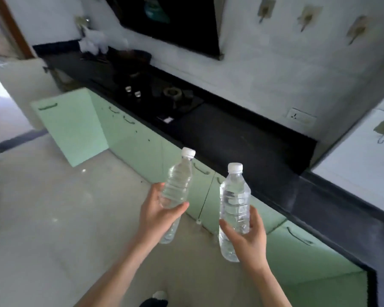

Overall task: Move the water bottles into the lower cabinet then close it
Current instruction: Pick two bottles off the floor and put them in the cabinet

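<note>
I hold two clear water bottles with white caps in front of the green lower cabinets. My left hand (159, 214) grips the left bottle (179, 180) around its lower half, and the bottle leans to the right. My right hand (249, 237) grips the right bottle (234, 202), which stands nearly upright. Further left, a green lower cabinet door (70, 127) hangs swung open toward the floor space. Its inside is hidden behind the door.
A black countertop (242, 138) runs along the white wall, with a gas hob (164, 96) set in it. Closed green cabinet doors (306, 247) with dark handles line its front. A pale floor (53, 218) spreads to the left. A wall socket (300, 117) sits above the counter.
</note>
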Available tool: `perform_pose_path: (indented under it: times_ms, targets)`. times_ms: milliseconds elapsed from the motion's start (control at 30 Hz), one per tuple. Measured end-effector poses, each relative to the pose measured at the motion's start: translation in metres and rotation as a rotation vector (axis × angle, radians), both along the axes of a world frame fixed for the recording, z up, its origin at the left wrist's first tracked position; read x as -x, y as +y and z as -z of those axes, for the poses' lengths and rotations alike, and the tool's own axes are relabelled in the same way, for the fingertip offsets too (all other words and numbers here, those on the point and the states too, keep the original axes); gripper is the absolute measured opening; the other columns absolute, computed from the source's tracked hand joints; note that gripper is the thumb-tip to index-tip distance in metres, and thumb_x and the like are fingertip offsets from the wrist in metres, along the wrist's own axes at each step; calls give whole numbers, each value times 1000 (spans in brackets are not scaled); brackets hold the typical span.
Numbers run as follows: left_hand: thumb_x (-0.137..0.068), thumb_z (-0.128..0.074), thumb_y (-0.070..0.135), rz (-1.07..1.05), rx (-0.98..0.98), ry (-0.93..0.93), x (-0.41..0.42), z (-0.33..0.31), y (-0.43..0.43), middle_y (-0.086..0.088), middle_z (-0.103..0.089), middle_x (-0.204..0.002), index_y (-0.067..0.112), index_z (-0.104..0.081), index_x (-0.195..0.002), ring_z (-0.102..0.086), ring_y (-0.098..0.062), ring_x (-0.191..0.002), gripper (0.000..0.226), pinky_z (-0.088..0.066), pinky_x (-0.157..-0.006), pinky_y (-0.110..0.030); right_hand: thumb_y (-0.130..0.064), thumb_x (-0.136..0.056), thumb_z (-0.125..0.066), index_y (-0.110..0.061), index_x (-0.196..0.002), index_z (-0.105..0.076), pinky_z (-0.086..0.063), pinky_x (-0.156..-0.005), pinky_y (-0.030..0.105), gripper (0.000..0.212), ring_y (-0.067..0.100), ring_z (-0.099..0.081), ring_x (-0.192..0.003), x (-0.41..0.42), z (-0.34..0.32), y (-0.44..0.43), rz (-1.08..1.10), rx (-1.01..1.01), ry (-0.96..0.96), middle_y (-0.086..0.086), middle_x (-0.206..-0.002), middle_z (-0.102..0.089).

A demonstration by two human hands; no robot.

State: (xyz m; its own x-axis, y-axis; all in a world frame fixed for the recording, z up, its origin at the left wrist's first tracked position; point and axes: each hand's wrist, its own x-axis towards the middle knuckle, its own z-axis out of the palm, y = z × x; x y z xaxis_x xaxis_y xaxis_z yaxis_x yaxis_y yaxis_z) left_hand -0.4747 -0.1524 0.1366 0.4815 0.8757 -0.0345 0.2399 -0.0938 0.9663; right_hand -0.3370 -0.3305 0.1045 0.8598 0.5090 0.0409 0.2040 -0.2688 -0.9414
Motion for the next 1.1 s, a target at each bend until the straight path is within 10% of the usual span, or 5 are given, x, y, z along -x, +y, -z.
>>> perform_pose_path:
  times_ms: [600,1100]
  targets:
    - [-66,-87,33,-913,184,285,296,31,-34,10,-62,-91,27,-49,-104,-61,-5,-77,54,-39,-56,-19,-36,-59,-85,-33,-96,-61,-55,-72,33,44,16,-68,-83,209,34,166,-887,129,54,-2,-91,-69]
    - [-65,-88,31,-951,207,356,469,39,203,14,-59,-86,24,-49,-105,-59,-1,-73,56,-36,-54,-15,-48,-55,-85,-31,-103,-61,-57,-75,38,56,17,-65,-86,366,59,423,-942,198,17,-3,-94,-67]
